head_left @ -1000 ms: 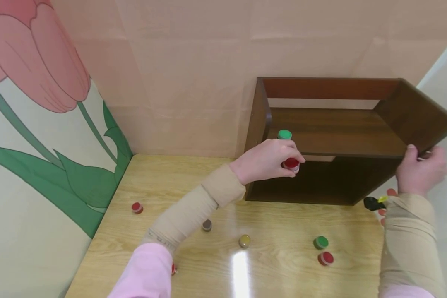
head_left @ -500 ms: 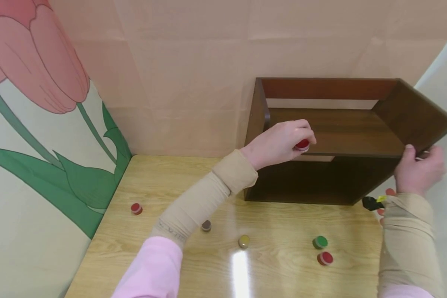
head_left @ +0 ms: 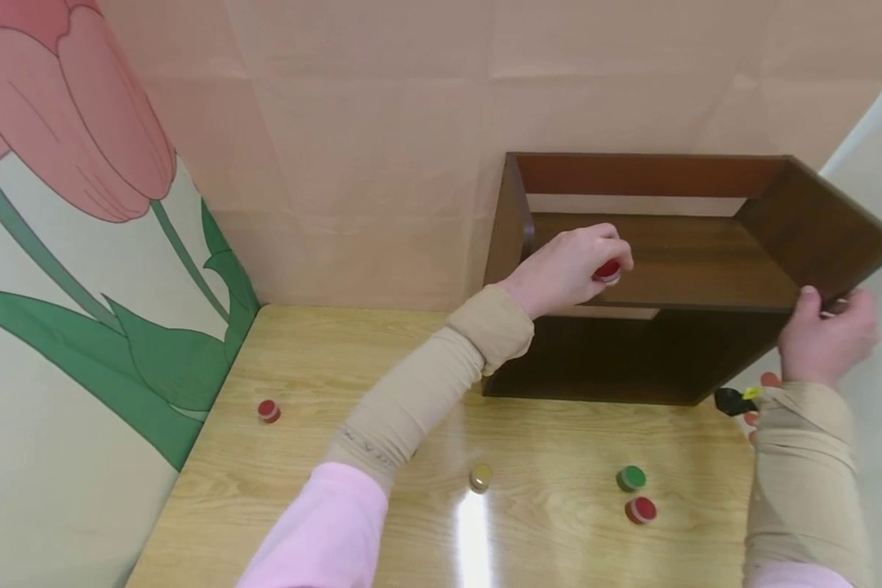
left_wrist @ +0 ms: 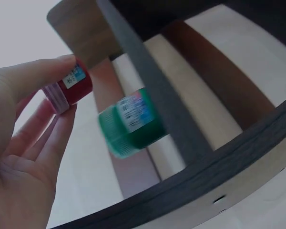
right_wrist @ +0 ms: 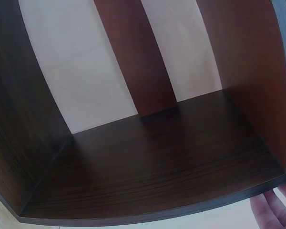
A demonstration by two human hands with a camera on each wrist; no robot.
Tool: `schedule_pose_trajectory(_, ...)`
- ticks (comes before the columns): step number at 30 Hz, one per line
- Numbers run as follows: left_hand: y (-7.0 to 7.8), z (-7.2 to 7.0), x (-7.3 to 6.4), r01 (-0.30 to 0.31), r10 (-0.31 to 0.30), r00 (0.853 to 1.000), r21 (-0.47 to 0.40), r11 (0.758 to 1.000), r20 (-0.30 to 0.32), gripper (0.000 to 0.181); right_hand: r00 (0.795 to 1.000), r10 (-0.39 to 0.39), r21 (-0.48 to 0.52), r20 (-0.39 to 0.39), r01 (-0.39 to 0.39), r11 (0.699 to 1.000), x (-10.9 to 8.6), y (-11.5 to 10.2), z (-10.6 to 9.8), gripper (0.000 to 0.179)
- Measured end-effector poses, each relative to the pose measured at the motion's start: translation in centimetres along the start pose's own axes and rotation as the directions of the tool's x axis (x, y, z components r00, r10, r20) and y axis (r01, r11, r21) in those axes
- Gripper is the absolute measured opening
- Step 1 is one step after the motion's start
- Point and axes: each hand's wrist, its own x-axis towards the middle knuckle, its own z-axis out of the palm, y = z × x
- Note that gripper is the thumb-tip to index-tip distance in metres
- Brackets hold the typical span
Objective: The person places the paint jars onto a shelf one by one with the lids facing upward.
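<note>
My left hand (head_left: 576, 265) pinches a small red jar (head_left: 608, 270) between thumb and fingers, over the front of the upper board of a dark brown shelf unit (head_left: 706, 253). The left wrist view shows a printed label on this red jar and, beside it, a green jar (left_wrist: 133, 123) standing on the shelf board. That green jar is hidden behind my hand in the head view. My right hand (head_left: 826, 335) grips the front edge of the unit's right side panel; its fingers (right_wrist: 268, 212) show under the edge in the right wrist view.
On the wooden table (head_left: 551, 539) stand a red jar (head_left: 268, 411) at the left, a yellow jar (head_left: 481, 478) in the middle, and a green jar (head_left: 631, 478) near another red jar (head_left: 641, 510) at the right. A peach backdrop (head_left: 367, 163) hangs behind.
My left hand has moved right and up with the red jar, from before the shelf's front edge to over the board. It now covers the green jar there. The right hand keeps its grip.
</note>
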Motion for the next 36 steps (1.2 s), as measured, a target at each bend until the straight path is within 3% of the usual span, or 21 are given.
schedule_pose_trajectory(13,-0.4,1.6,1.1,0.012,-0.009,0.999,0.083,0.996,-0.035,0.017,0.999,-0.031,-0.025,-0.022,0.030,0.999,-0.1,0.4,0.1,0.013)
schedule_pose_trajectory(19,-0.1,2.3,1.7,0.009,-0.010,1.000,0.131,0.991,0.004,0.018,0.999,-0.039,-0.019,-0.028,0.039,0.999,0.1,0.5,0.3,0.014)
schedule_pose_trajectory(36,-1.2,3.0,1.1,0.114,-0.117,0.992,0.064,0.991,0.046,0.015,0.999,-0.035,-0.013,-0.024,0.035,0.999,0.2,0.6,0.4,0.016)
